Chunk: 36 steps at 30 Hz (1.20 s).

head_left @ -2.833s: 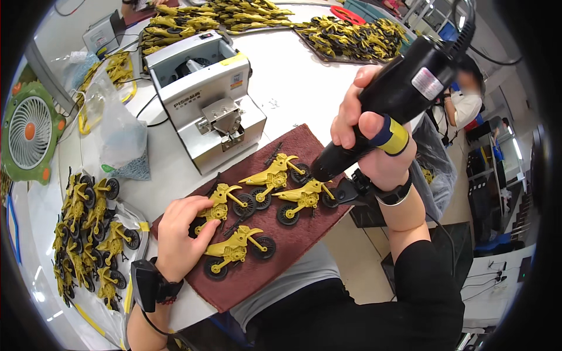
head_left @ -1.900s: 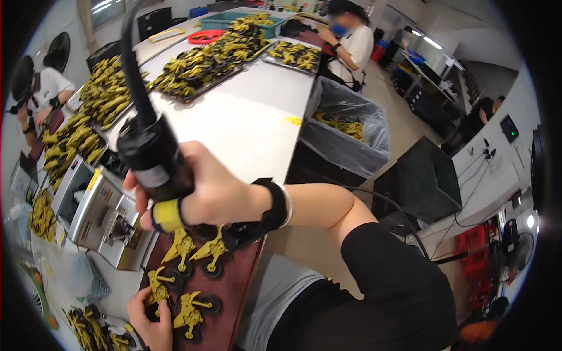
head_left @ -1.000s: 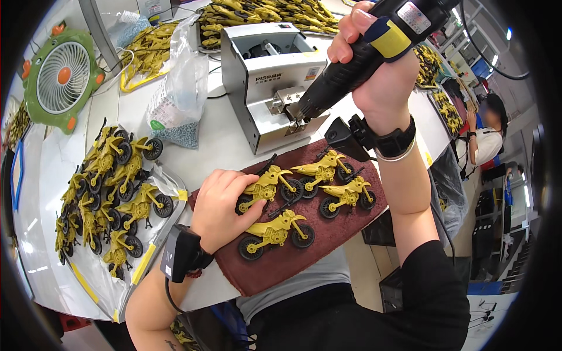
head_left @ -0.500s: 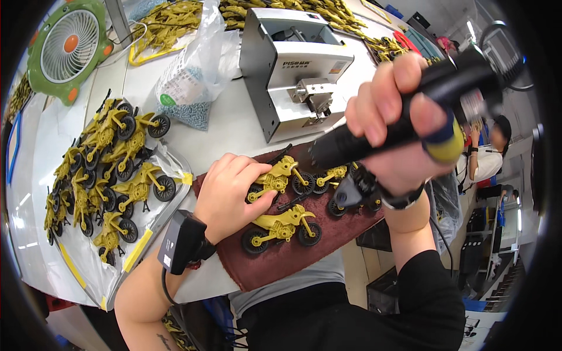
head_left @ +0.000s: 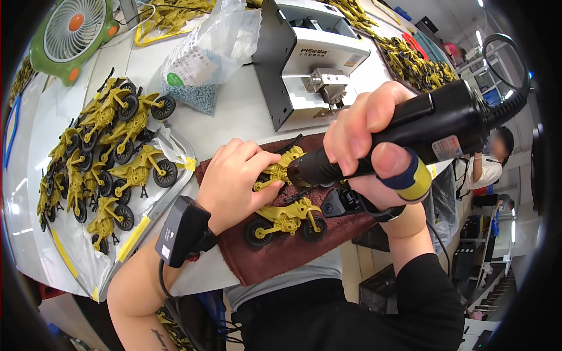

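My left hand [head_left: 237, 181] presses a yellow toy motorcycle [head_left: 291, 157] onto a brown cloth [head_left: 263, 266], thumb and fingers closed about its body. In my right hand [head_left: 372, 137] is a black corded electric screwdriver [head_left: 442, 117], lying almost level. Its front end reaches that motorcycle, close to my left fingertips; whether the bit touches a screw is hidden. Nearer to me on the cloth stands a second yellow toy motorcycle [head_left: 288, 220] with black wheels, apart from both hands. A yellow and blue band wraps my right thumb.
A heap of yellow motorcycles [head_left: 88, 158] covers a plastic-lined tray at left. Behind the cloth stand a grey metal machine [head_left: 319, 64] and a clear bag of small bluish pieces [head_left: 196, 88]. A green fan [head_left: 73, 35] is far left. Another person [head_left: 489, 167] works at right.
My right hand has brought the screwdriver left and down to the motorcycle under my left hand. The left hand keeps its hold. The whole view has shifted slightly.
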### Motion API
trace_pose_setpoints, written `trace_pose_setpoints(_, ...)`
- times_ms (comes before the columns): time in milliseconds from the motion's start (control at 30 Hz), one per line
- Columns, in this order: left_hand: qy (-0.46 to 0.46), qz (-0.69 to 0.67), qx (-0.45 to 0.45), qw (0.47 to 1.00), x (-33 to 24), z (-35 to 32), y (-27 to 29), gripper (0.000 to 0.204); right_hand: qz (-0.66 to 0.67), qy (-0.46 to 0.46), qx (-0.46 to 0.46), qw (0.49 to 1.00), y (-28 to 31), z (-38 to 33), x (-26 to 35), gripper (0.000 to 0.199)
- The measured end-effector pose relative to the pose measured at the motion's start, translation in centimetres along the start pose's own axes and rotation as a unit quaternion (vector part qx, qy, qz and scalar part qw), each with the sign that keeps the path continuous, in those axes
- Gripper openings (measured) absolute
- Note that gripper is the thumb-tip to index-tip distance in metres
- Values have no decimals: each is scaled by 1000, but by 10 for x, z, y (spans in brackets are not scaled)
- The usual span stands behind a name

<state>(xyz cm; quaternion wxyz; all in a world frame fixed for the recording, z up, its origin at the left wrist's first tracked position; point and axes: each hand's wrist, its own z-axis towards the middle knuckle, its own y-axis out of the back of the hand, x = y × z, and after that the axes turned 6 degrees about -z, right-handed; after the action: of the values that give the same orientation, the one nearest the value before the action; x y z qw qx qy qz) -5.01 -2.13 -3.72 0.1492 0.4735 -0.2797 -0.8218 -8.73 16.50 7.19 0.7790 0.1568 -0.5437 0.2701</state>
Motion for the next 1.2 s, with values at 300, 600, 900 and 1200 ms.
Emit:
trace_pose_setpoints(300,-3,8,5,1000,0,0,1,31,-74,-51,27,996,-16,-10,6,38)
trace_pose_setpoints(600,-8,1,5,1000,-5,4,-1,32,73,168,-29,983,25,6,52,21)
trace_pose_setpoints(900,17,-1,7,1000,-2,2,3,31,30,139,-84,986,80,51,31,16)
trace_pose_setpoints(1200,1,7,4,1000,-2,2,2,30,3,136,-90,987,74,60,14,15)
